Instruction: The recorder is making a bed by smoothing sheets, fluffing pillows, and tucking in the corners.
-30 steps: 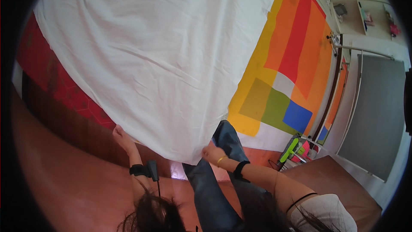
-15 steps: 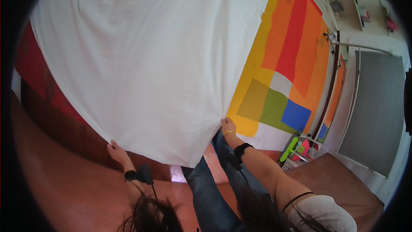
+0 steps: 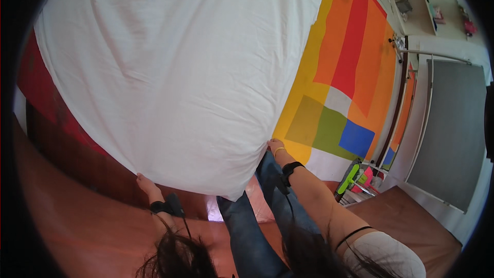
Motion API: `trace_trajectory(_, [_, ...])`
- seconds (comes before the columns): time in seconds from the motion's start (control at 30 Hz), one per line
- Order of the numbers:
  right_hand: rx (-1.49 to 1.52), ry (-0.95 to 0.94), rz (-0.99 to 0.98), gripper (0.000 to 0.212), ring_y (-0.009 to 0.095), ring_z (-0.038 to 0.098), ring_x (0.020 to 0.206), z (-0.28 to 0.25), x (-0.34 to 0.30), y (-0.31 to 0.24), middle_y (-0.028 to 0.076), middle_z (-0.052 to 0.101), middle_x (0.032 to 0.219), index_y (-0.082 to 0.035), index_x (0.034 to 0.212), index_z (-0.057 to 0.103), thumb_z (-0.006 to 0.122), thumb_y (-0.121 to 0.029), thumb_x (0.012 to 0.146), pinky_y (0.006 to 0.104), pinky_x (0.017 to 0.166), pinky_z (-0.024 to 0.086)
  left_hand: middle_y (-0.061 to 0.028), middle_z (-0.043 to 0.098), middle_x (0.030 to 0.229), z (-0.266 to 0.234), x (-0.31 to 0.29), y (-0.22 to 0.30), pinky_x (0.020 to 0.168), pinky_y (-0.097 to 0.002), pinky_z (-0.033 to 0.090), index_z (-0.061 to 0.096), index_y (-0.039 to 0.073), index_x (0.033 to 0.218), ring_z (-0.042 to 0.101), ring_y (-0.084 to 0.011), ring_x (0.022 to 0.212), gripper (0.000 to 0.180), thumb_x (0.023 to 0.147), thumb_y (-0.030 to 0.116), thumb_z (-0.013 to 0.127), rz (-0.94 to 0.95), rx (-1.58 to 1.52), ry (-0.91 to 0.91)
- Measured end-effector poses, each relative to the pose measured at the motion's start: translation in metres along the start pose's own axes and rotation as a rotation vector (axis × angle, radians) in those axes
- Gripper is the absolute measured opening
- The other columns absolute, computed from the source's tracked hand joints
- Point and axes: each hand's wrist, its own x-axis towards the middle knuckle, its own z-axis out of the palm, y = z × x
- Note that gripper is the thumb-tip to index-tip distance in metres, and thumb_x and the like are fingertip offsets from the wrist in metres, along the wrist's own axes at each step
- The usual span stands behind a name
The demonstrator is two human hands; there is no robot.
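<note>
A large white sheet (image 3: pixel 190 72) lies spread over most of a colourful sheet, its near part draping toward me. My left hand (image 3: pixel 147 185) pinches the sheet's lower left edge. Further right and a bit higher, my right hand (image 3: pixel 275 147) grips the white sheet's right edge, where folds gather toward the fingers. Between my hands the near edge hangs down to a corner in front of my legs. The colourful sheet (image 3: pixel 355 67), patterned in orange, red, yellow, green and blue, shows along the right side.
A brown-red panel (image 3: pixel 77 149) runs below the sheet at left. On the right stand a grey panel (image 3: pixel 446 128) in a metal frame, a bright green object (image 3: pixel 350 175) among small items, and a brown box-like surface (image 3: pixel 406 221). Wall shelves (image 3: pixel 437 13) are at the far right.
The white sheet's surface has puffed up and its folds have shifted. My left hand has moved slightly right and down; my right hand has stayed nearly in place.
</note>
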Motion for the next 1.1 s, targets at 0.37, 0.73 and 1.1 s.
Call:
trace_trajectory(0.37, [-0.720, 0.780, -0.635, 0.056, 0.027, 0.024, 0.118, 0.022, -0.037, -0.132, 0.014, 0.027, 0.127, -0.004, 0.120, 0.030, 0.050, -0.032, 0.075, 0.0427, 0.094, 0.019, -0.0103, 0.038, 0.119, -0.001, -0.018, 0.027, 0.087, -0.0322, 0.034, 0.034, 0.000, 0.117, 0.040, -0.0231, 0.106, 0.053, 0.082, 0.039, 0.040, -0.372, -0.424, -0.551])
trace_trajectory(0.73, [-0.695, 0.373, -1.288, 0.056, 0.032, 0.023, 0.117, 0.158, -0.094, -0.207, 0.016, 0.023, 0.128, -0.005, 0.121, 0.028, 0.052, -0.025, 0.074, 0.0427, 0.093, 0.021, -0.0131, 0.046, 0.107, 0.008, -0.007, 0.079, 0.082, -0.0305, 0.038, 0.038, -0.007, 0.111, 0.047, -0.0218, 0.096, 0.052, 0.076, 0.027, 0.057, -0.191, -0.386, -0.672])
trace_trajectory(1.1, [-0.556, -0.201, -0.348, 0.068, 0.034, 0.053, 0.082, 0.237, -0.125, -0.271, 0.020, 0.056, 0.083, 0.001, 0.086, 0.056, 0.026, -0.059, 0.077, 0.0377, 0.070, 0.041, -0.0125, 0.044, 0.109, -0.041, -0.023, 0.088, 0.084, -0.0331, 0.037, 0.031, -0.004, 0.116, 0.045, -0.0224, 0.098, 0.051, 0.080, 0.025, 0.052, -0.147, -0.504, -0.790])
